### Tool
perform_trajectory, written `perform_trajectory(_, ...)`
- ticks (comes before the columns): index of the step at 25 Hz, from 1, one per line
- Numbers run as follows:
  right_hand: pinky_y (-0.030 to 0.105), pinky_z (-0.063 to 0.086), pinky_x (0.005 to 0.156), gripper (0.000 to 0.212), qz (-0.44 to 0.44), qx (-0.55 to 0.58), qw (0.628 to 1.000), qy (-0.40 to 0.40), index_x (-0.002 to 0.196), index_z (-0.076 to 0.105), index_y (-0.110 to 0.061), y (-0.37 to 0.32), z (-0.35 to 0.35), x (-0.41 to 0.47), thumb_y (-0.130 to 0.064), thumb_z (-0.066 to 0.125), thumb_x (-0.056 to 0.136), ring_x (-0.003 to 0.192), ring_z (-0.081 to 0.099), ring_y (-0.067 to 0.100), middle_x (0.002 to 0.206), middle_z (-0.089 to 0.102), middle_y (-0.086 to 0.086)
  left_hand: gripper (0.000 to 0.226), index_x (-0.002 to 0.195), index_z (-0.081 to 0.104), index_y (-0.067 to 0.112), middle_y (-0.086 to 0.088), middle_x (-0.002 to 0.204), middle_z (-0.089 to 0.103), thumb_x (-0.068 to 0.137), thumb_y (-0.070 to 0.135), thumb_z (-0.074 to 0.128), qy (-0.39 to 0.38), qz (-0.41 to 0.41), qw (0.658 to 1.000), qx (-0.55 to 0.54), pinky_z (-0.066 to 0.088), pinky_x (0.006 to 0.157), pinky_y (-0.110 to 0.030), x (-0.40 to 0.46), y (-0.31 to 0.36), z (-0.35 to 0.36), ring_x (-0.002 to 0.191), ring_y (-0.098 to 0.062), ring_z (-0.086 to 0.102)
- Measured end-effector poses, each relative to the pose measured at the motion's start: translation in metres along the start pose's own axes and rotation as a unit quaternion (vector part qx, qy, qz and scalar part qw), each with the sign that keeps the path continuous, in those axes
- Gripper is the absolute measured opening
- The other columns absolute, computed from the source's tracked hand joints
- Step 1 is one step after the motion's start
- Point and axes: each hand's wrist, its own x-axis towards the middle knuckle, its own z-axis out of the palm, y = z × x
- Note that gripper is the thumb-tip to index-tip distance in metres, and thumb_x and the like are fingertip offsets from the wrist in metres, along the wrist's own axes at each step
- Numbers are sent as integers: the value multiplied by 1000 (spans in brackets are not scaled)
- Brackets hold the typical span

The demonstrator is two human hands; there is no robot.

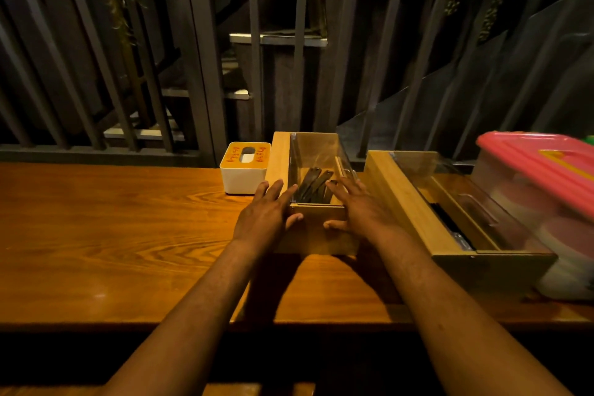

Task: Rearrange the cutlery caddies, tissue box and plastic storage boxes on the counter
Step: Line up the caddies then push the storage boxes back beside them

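A wooden cutlery caddy [316, 235] with a clear lid stands in the middle of the counter, with dark cutlery handles inside. My left hand [265, 214] lies flat against its left side and my right hand [356, 209] against its right side, thumbs on its near end, so both hands clasp it. A white tissue box [242, 178] with an orange top sits just left of the caddy, at the back. A second wooden caddy [414, 206] with a clear lid lies angled to the right. A plastic storage box [546, 190] with a pink lid stands at the far right.
The wooden counter [112, 228] stretches bare to the left of the tissue box. Dark metal railings [199, 74] rise right behind its back edge. The counter's front edge runs under my forearms.
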Motion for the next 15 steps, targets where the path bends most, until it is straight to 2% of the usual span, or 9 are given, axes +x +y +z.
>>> perform_trajectory(2, 55, 25, 115, 92, 30, -13, 999, 35, 151, 10, -36, -11, 3, -12, -50, 67, 81, 150, 2, 30, 164, 4, -2, 67, 152, 20, 30, -4, 158, 26, 95, 56, 41, 0, -4, 1000, 28, 46, 99, -44, -1, 4, -1, 146, -30, 17)
perform_trajectory(4, 56, 23, 115, 88, 53, -14, 996, 70, 152, 7, -34, -21, 10, -31, -37, 65, 86, 150, 2, 30, 164, 1, 0, 67, 153, 18, 25, -8, 157, 28, 96, 52, 43, 1, -21, 998, 52, 41, 104, -44, -7, 13, -2, 144, -32, 21)
perform_trajectory(7, 51, 24, 115, 86, 46, -5, 998, 48, 152, 7, -35, -20, 2, -55, -19, 62, 88, 150, 4, 27, 164, 2, -3, 66, 152, 21, 21, -11, 153, 33, 96, 44, 48, 9, -35, 998, 44, 35, 109, -45, -22, 31, -6, 142, -33, 26)
perform_trajectory(9, 46, 26, 115, 74, 16, 9, 1000, 25, 149, 23, -34, -10, -21, -69, -25, 63, 87, 148, 15, 23, 161, 19, -4, 60, 149, 29, 24, -8, 151, 39, 96, 44, 48, 25, -27, 999, 24, 33, 111, -44, -35, 45, -12, 141, -30, 30)
perform_trajectory(11, 45, 30, 113, 65, -5, 22, 999, 46, 143, 38, -36, 6, -44, -85, -38, 65, 84, 143, 29, 20, 154, 37, -7, 54, 145, 37, 29, -4, 147, 45, 95, 46, 47, 45, -14, 999, 0, 30, 111, -45, -47, 66, -20, 139, -27, 32)
perform_trajectory(13, 47, 36, 110, 68, 3, 51, 997, 65, 140, 42, -39, 33, -60, -102, -46, 68, 78, 137, 38, 19, 149, 43, -8, 51, 142, 41, 32, -1, 144, 48, 94, 47, 48, 60, 10, 998, -29, 29, 112, -44, -54, 98, -28, 138, -24, 34)
perform_trajectory(15, 47, 37, 109, 75, 17, 110, 993, 50, 142, 41, -37, 71, -67, -119, -44, 71, 74, 136, 40, 21, 151, 42, -4, 49, 139, 44, 33, 0, 142, 50, 93, 46, 50, 68, 39, 995, -57, 30, 111, -43, -55, 136, -30, 136, -23, 37)
